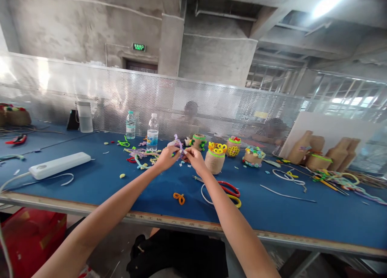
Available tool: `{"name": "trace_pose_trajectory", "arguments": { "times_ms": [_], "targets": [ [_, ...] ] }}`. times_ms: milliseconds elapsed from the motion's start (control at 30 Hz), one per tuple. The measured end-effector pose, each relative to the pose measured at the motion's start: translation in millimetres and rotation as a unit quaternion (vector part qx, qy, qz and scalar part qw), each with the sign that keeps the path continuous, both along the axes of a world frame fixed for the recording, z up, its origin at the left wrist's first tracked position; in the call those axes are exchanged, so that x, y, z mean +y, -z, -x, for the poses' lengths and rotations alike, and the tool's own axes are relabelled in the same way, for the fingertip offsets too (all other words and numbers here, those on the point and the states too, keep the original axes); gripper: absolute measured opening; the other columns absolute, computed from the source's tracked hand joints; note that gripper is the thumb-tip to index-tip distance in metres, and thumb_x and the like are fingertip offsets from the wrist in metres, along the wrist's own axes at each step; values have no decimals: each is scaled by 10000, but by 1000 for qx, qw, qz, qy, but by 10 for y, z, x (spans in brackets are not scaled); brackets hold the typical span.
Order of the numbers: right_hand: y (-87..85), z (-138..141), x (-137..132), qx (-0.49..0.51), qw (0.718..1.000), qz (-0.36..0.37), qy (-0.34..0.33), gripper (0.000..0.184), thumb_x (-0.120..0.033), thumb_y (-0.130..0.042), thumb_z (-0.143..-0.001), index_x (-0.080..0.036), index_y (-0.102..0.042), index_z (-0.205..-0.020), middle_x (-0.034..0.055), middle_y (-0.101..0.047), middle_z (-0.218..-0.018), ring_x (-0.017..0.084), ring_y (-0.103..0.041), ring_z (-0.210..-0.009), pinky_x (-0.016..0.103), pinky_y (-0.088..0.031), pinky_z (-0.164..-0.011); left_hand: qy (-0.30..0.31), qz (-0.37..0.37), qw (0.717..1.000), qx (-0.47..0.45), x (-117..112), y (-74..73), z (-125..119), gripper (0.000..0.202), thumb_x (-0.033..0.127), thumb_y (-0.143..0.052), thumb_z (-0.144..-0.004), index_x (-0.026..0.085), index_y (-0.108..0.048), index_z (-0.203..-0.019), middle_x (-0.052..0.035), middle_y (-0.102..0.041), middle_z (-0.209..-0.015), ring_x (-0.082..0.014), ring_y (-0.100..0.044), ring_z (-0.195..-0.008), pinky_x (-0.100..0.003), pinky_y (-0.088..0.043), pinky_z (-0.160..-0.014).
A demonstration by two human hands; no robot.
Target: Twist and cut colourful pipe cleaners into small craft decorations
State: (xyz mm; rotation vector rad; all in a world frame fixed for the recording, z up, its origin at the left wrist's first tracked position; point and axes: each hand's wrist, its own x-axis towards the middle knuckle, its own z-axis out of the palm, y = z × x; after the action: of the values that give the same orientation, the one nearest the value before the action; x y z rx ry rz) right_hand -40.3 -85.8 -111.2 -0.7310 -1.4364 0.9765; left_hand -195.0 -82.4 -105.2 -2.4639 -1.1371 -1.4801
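Note:
A purple pipe cleaner [178, 141] is pinched between both hands above the blue table; its upper end bends upward. My left hand [167, 157] has its fingers closed at one side of it, and my right hand [195, 158] grips it from the other, fingertips almost touching. Just right of my right hand stands a twine-wrapped jar [214, 165] trimmed with yellow pipe-cleaner loops. Under my right forearm lie scissors [230, 189] with red and yellow handles, partly hidden. A looped orange pipe cleaner [179, 198] rests near the table's front edge.
Loose pipe cleaners [140, 153] lie left of my hands, before two water bottles [152, 134]. A white power strip [60, 165] sits further left. More decorated jars [254, 157] and twine-wrapped bottles [300, 149] stand right. A perforated metal screen [115, 104] runs along the back.

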Motion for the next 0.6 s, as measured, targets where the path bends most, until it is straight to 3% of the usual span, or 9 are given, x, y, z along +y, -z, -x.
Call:
{"name": "trace_pose_trajectory", "arguments": {
  "times_ms": [167,600],
  "targets": [
    [20,9,34,-24,1000,-15,3,201,-369,-679,-665,-203,-570,-692,-45,-559,-609,121,-565,-570,234,-472,-526,15,43,999,-22,-2,-10,10,143,218,-553,-785,192,-694,-784,-17,-671,-751,-167,-613,-702,-251,-468,-644],
    [46,35,45,-51,998,-22,21,238,-402,-648,-689,-208,-509,-695,-54,-533,-588,113,-534,-536,231,-439,-516,27,80,995,-57,13,21,-2,149,230,-561,-782,172,-697,-802,-47,-689,-841,-196,-623,-810,-286,-464,-733]
  ]
}}
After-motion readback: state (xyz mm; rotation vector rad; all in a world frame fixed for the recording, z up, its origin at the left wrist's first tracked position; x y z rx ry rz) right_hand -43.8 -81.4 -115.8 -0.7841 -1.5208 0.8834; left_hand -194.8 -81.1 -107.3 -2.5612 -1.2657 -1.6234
